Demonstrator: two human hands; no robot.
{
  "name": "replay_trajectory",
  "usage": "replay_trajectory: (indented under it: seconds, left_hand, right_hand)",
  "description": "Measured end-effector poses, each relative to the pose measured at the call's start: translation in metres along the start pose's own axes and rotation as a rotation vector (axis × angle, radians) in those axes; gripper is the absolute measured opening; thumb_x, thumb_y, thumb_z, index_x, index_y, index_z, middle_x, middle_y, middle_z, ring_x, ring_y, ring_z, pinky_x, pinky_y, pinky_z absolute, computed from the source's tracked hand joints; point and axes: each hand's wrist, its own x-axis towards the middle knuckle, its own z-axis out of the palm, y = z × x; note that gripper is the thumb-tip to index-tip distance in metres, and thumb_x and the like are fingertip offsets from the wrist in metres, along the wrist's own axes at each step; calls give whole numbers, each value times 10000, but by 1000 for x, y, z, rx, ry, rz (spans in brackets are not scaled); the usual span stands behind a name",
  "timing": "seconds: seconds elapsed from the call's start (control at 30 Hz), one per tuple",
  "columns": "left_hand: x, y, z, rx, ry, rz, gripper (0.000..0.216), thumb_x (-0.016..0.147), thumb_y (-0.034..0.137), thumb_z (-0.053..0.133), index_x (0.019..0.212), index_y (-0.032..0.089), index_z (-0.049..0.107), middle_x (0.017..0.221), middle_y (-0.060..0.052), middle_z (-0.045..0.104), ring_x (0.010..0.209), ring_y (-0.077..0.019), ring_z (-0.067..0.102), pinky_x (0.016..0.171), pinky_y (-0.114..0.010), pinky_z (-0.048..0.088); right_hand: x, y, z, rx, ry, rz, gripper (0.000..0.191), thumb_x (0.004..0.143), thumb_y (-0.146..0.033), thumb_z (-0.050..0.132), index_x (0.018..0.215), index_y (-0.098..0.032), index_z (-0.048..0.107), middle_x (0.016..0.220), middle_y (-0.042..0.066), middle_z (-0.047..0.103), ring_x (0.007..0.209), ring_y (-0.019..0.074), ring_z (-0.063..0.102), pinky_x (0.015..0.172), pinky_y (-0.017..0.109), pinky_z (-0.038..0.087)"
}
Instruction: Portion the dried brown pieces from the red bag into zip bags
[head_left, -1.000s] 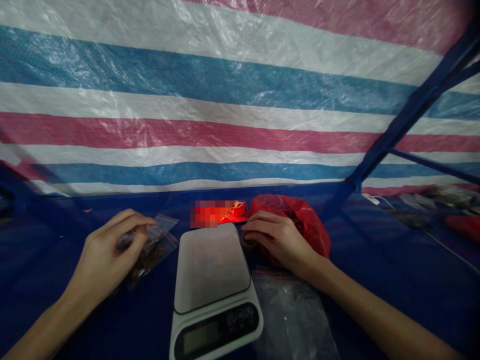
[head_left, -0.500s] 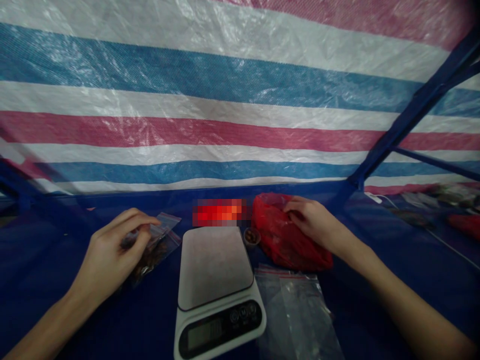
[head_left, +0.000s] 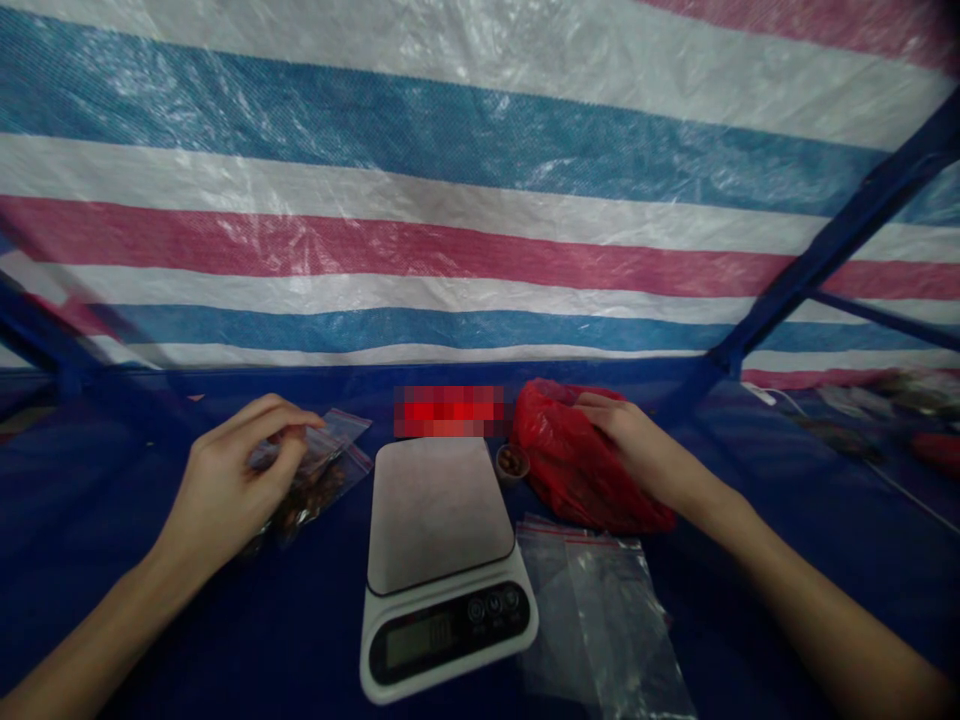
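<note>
My left hand [head_left: 244, 475] is over small clear zip-lock bags [head_left: 341, 465] with brown pieces inside. Its thumb and index finger curl toward each other at the bags' upper edge; whatever is between them is hidden. At the mouth of a red plastic bag [head_left: 559, 450], my right hand [head_left: 626, 430] reaches in, most of its fingers out of sight. Between the hands lies a white kitchen scale [head_left: 442, 520] with a bare metal plate and a lit display. A small round cup [head_left: 512, 463] holding brown pieces stands between the scale and the red bag.
Flat, clear zip-lock bags [head_left: 600, 620] with red seals lie right of the scale. Behind it is a blurred-out red item [head_left: 450, 411]. A striped plastic sheet [head_left: 420, 240] hangs at the back, crossed by a blue frame bar [head_left: 810, 255]. More bags and a cable lie far right.
The view has shifted slightly, so the scale and bags appear a little higher and further right. My right hand's fingers are a bit deeper in the red bag. My left hand is almost unchanged.
</note>
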Motion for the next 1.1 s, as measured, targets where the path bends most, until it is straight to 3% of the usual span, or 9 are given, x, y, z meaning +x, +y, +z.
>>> replay_trajectory:
  seconds: [0.17, 0.3, 0.4, 0.53, 0.7, 0.9, 1.1]
  left_hand:
    - [2, 3, -1, -4, 23, 7, 232, 966, 275, 550, 923, 206, 768, 940, -23, 732, 865, -173, 707, 839, -299, 519]
    - [3, 5, -1, -10, 23, 8, 216, 946, 276, 561, 919, 219, 767, 947, -24, 734, 870, -175, 711, 834, -308, 525]
    - [2, 5, 0, -17, 28, 6, 228, 946, 271, 533, 933, 233, 758, 961, -26, 727, 888, -178, 707, 848, -317, 519]
    - [-1, 4, 3, -25, -5, 11, 222, 965, 264, 550, 930, 223, 765, 957, -19, 721, 881, -170, 705, 839, -298, 513]
    - [-3, 1, 7, -36, -46, 32, 231, 992, 256, 544, 931, 199, 760, 973, -21, 712, 887, -152, 693, 833, -270, 502]
    - [-4, -2, 8, -33, -37, 62, 240, 993, 236, 527, 933, 203, 757, 970, -12, 713, 889, -143, 695, 842, -259, 501]
    - [-3, 2, 7, -35, -22, 62, 235, 982, 237, 533, 914, 212, 758, 951, -4, 714, 860, -141, 695, 820, -262, 500]
  right_hand:
    - [-4, 1, -6, -100, 149, 84, 289, 992, -91, 535, 921, -214, 786, 953, 82, 746, 825, 225, 726, 756, 324, 577]
    - [-3, -12, -11, -127, 391, 83, 244, 1030, -142, 546, 964, -218, 768, 994, 85, 749, 898, 239, 734, 834, 352, 587]
    - [1, -34, -3, -44, 479, 38, 204, 1030, -152, 587, 980, -237, 766, 992, 77, 758, 929, 241, 736, 863, 358, 601]
    - [6, -56, 23, 105, 350, -67, 194, 1044, -144, 601, 1008, -239, 767, 994, 54, 757, 933, 211, 730, 844, 322, 603]
    - [7, -57, 53, 111, 216, -102, 206, 1056, -128, 589, 1039, -210, 777, 1008, 56, 733, 905, 187, 698, 804, 299, 582]
    - [8, -54, 57, 109, 183, -134, 171, 1041, -149, 638, 1079, -206, 794, 1042, 64, 733, 930, 191, 701, 821, 301, 595]
    - [8, -53, 54, 266, 219, -116, 176, 974, -98, 731, 1067, -232, 797, 1074, 35, 758, 980, 174, 728, 875, 283, 598]
